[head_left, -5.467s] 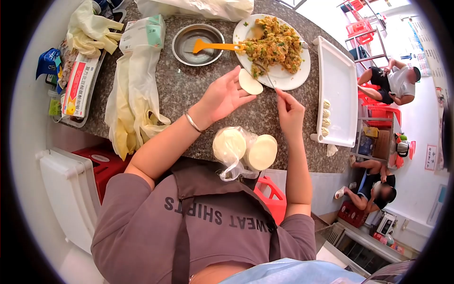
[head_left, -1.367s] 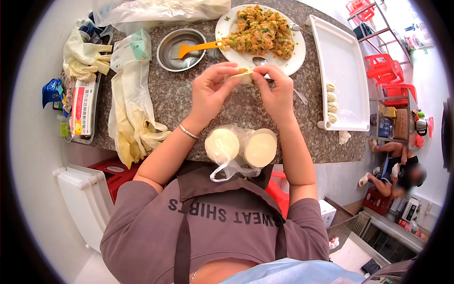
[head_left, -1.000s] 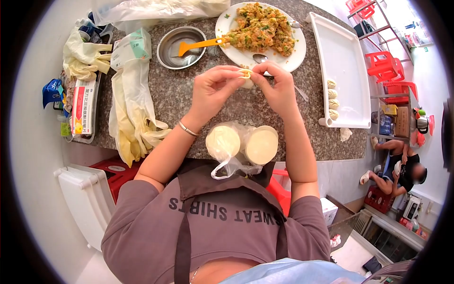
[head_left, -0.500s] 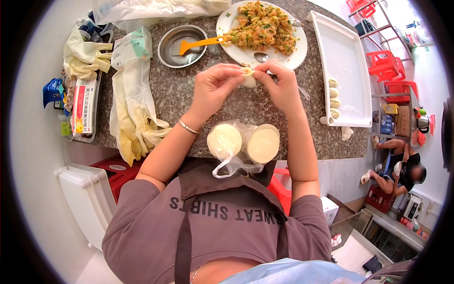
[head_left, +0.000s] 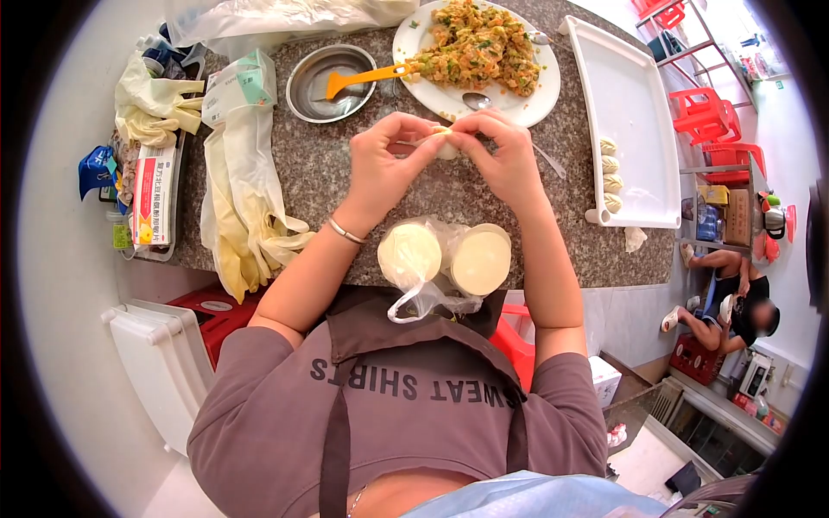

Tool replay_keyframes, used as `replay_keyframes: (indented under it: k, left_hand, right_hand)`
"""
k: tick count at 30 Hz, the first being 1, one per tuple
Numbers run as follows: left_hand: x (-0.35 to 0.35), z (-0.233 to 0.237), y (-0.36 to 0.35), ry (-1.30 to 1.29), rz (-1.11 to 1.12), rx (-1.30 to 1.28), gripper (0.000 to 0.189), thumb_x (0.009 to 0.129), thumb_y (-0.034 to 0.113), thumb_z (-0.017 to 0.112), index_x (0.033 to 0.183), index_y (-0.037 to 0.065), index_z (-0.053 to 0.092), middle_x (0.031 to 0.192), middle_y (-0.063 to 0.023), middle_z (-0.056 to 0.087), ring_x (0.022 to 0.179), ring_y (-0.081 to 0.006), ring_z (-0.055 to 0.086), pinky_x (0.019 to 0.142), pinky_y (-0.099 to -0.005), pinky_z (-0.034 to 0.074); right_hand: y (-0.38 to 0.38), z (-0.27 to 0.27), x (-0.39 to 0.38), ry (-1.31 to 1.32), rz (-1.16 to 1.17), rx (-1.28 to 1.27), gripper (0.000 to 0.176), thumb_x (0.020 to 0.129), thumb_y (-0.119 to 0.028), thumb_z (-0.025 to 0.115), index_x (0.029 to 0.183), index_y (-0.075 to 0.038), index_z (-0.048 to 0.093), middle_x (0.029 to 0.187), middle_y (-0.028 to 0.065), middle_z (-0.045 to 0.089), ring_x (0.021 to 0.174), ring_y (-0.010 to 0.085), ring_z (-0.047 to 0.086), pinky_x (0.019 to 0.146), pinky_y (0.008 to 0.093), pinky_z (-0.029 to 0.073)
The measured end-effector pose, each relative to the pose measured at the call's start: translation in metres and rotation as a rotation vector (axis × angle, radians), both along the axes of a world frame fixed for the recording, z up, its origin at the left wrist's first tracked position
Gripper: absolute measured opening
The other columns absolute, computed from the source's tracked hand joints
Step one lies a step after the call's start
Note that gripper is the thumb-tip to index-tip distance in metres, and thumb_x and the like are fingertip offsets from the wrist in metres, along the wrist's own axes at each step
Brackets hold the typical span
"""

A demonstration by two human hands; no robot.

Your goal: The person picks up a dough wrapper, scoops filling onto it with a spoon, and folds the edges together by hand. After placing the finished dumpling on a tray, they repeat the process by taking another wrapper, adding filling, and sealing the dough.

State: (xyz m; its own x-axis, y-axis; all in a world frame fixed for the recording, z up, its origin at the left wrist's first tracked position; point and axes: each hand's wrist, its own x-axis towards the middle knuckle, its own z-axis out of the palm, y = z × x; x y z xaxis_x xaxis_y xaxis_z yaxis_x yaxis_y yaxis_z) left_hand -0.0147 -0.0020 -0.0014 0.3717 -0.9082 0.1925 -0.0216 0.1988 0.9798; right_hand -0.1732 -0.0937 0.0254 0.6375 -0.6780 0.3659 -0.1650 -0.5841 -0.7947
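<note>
A small pale dumpling (head_left: 446, 149) is held between both hands above the table, its top edge pinched. My left hand (head_left: 385, 157) is closed, thumb and forefinger on its left side. My right hand (head_left: 503, 160) is also closed, pinching the same edge from the right; the fingers partly hide the dumpling. Nearer my body, two stacks of round dough wrappers (head_left: 409, 256) stand in a clear plastic bag (head_left: 423, 302). Just beyond my fingers lies a white plate (head_left: 406, 43) heaped with chopped filling (head_left: 484, 47), with a metal spoon (head_left: 476, 101) at its near edge.
At right, a white tray (head_left: 639, 112) has several pleated dumplings (head_left: 611, 183) along its left side. A steel bowl (head_left: 302, 105) with an orange spatula (head_left: 371, 76) stands back left. Pale gloves (head_left: 246, 190) lie on the speckled table (head_left: 319, 164). Another person (head_left: 749, 298) sits far right.
My fingers have come closer together over the dumpling's top edge and now cover more of it. Both hands stay in nearly the same place.
</note>
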Motion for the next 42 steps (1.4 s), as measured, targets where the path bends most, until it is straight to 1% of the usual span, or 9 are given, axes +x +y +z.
replay_keyframes:
  k: [3,6,8,14,19,29,31,39,42]
  left_hand:
    - [0.003,0.000,-0.002,0.103,-0.068,-0.014,0.017,0.088,0.003,0.070,0.105,-0.002,0.070,0.102,-0.0109,0.071,0.090,-0.0128,0.067,0.079,-0.0249,0.056]
    - [0.007,-0.003,-0.002,0.133,-0.144,-0.034,0.016,0.089,0.000,0.068,0.104,-0.003,0.070,0.107,-0.0130,0.070,0.097,-0.0153,0.066,0.084,-0.0266,0.055]
    - [0.006,-0.004,-0.001,0.096,-0.163,-0.072,0.015,0.089,-0.001,0.068,0.103,-0.003,0.071,0.108,-0.0134,0.069,0.097,-0.0163,0.066,0.085,-0.0269,0.055]
    - [0.003,0.000,0.000,0.057,-0.167,-0.116,0.013,0.088,0.000,0.069,0.101,-0.002,0.072,0.106,-0.0128,0.070,0.095,-0.0153,0.067,0.082,-0.0259,0.056]
    - [0.004,0.004,0.002,-0.110,-0.020,0.006,0.014,0.086,0.004,0.072,0.099,-0.001,0.072,0.104,-0.0102,0.070,0.085,-0.0118,0.068,0.074,-0.0241,0.057]
    - [0.000,0.005,0.001,-0.020,0.011,-0.099,0.020,0.086,0.001,0.071,0.105,-0.002,0.066,0.114,-0.0113,0.065,0.097,-0.0156,0.067,0.079,-0.0267,0.058]
    - [0.000,0.010,0.002,-0.193,0.073,-0.166,0.019,0.086,0.000,0.071,0.104,-0.003,0.065,0.114,-0.0120,0.065,0.097,-0.0170,0.067,0.083,-0.0285,0.059]
    - [0.004,0.000,-0.002,-0.131,0.048,-0.160,0.014,0.085,0.001,0.072,0.098,-0.002,0.072,0.101,-0.0114,0.070,0.087,-0.0152,0.069,0.075,-0.0269,0.058]
    - [0.003,0.002,-0.001,-0.169,0.023,-0.183,0.012,0.085,-0.001,0.071,0.097,-0.002,0.072,0.101,-0.0110,0.070,0.088,-0.0135,0.067,0.075,-0.0253,0.055]
  right_hand:
    - [0.001,0.000,0.001,-0.028,-0.092,-0.059,0.010,0.081,-0.007,0.071,0.088,0.000,0.068,0.085,0.0110,0.067,0.079,0.0269,0.061,0.076,0.0352,0.048]
    - [-0.003,0.003,-0.003,-0.022,-0.085,-0.043,0.009,0.083,-0.002,0.070,0.089,0.002,0.066,0.084,0.0094,0.066,0.078,0.0198,0.062,0.076,0.0289,0.048]
    - [-0.008,0.001,-0.010,-0.002,0.039,0.284,0.009,0.081,-0.006,0.070,0.087,0.000,0.067,0.081,0.0107,0.065,0.080,0.0250,0.061,0.074,0.0331,0.048]
    - [-0.004,0.003,-0.004,-0.020,0.013,0.101,0.009,0.082,-0.007,0.070,0.087,0.000,0.067,0.081,0.0107,0.065,0.080,0.0253,0.061,0.074,0.0341,0.048]
    - [-0.002,-0.002,0.001,-0.024,-0.011,-0.017,0.008,0.082,-0.007,0.070,0.086,-0.001,0.067,0.082,0.0101,0.065,0.080,0.0270,0.060,0.074,0.0355,0.048]
    - [0.003,-0.007,0.009,-0.164,-0.136,-0.097,0.008,0.082,-0.005,0.070,0.086,0.000,0.065,0.083,0.0113,0.065,0.079,0.0271,0.062,0.073,0.0357,0.049]
    - [0.004,-0.008,0.010,-0.187,-0.141,-0.076,0.008,0.082,-0.004,0.070,0.086,0.000,0.065,0.083,0.0114,0.065,0.079,0.0272,0.062,0.073,0.0357,0.049]
    - [-0.002,-0.008,0.003,-0.196,-0.095,-0.074,0.009,0.082,-0.004,0.069,0.087,0.000,0.063,0.084,0.0112,0.064,0.082,0.0274,0.061,0.075,0.0358,0.048]
    - [-0.005,-0.003,-0.001,-0.058,-0.010,0.107,0.010,0.082,-0.005,0.069,0.088,0.000,0.063,0.084,0.0107,0.064,0.084,0.0269,0.061,0.076,0.0355,0.048]
